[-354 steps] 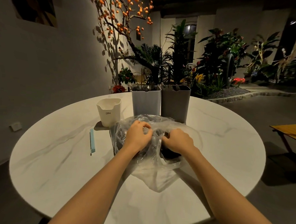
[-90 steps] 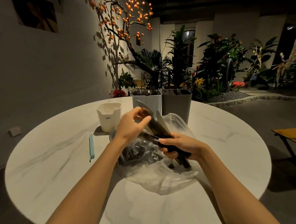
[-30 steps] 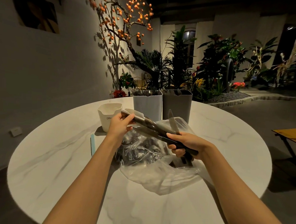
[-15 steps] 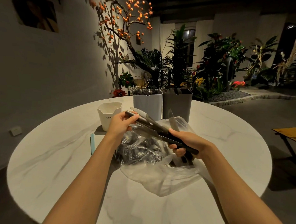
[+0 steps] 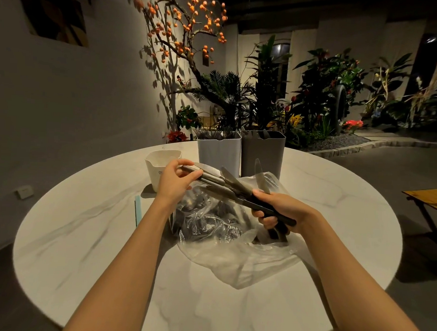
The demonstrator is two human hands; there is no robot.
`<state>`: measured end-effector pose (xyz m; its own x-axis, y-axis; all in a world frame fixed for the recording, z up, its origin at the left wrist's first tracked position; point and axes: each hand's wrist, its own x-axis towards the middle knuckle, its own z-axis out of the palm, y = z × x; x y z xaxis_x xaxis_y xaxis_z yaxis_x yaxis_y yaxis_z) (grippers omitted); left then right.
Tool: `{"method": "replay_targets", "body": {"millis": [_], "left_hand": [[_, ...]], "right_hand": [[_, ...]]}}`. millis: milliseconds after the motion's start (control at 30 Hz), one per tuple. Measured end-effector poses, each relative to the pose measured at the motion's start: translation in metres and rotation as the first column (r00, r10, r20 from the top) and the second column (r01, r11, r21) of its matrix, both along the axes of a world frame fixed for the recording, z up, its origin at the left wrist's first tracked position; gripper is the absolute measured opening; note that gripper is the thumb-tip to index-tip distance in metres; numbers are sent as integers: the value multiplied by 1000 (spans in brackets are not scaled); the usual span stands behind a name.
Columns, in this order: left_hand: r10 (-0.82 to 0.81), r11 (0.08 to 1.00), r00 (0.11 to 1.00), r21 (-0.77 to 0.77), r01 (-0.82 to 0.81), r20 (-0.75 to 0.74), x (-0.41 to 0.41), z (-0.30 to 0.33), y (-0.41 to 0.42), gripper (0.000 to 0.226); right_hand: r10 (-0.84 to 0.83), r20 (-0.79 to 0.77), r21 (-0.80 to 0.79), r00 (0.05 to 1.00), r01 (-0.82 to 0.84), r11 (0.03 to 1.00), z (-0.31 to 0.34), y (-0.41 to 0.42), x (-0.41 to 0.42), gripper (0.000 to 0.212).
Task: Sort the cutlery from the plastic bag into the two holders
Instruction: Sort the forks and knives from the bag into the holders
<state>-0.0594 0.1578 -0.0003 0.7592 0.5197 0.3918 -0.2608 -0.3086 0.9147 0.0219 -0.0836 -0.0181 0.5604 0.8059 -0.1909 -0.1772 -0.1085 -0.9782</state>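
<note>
Knives, centre frame above plastic bag: right hand grips the dark handles, left hand pinches one blade's tip; advisable to draw it out singly, then drop it handle-first into the holders behind.

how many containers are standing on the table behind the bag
3. A small white cup sits at the left, a light grey holder in the middle, and a dark grey holder touching its right side. None looks hidden.
</note>
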Motion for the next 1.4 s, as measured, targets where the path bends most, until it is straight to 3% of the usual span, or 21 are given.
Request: {"method": "replay_targets", "body": {"millis": [100, 300, 367, 433, 533, 667, 800, 900, 1200, 1400], "left_hand": [[17, 995, 1000, 101, -18, 9, -1, 1, 7, 27], [-27, 999, 1000, 27, 28, -11, -4, 2, 11, 23], [-86, 992, 995, 92, 90, -50, -5, 1, 9, 14], [-90, 962, 991, 251, 113, -101, -4, 1, 5, 9], [-50, 846, 986, 518, 128, -162, 0, -1, -2, 12], [-23, 656, 979, 736, 167, -201, 8, -11, -7, 28], [120, 522, 993, 852, -51, -14, 9, -13, -3, 23], [155, 449, 987, 886, -114, 49, 6, -11, 0, 15], [183, 464, 983, 878, -119, 37, 6, -12, 2, 18], [220, 707, 972, 699, -103, -79, 7, -14, 2, 34]], "right_hand": [[-7, 3, 1, 1000, 7, 1000, 1, -1, 0, 31], [-65, -30, 23, 997, 66, 998, -1, -4, 3, 33], [-54, -23, 20, 998, 55, 998, -1, -4, 3, 32], [-36, 1, 4, 999, 36, 999, -1, -4, 3, 32], [-22, -6, -3, 1000, 22, 1000, -1, -4, 3, 34], [2, 9, 29, 1000, -2, 1000, -1, -4, 2, 43], [19, 13, 22, 1000, -19, 1000, -2, -4, 3, 37], [4, 2, 21, 1000, -4, 1000, -2, -5, 3, 30], [-5, 25, 3, 1000, 5, 1000, -2, -4, 4, 30], [-7, 8, 14, 1000, 7, 1000, -1, -6, 3, 25]]}}
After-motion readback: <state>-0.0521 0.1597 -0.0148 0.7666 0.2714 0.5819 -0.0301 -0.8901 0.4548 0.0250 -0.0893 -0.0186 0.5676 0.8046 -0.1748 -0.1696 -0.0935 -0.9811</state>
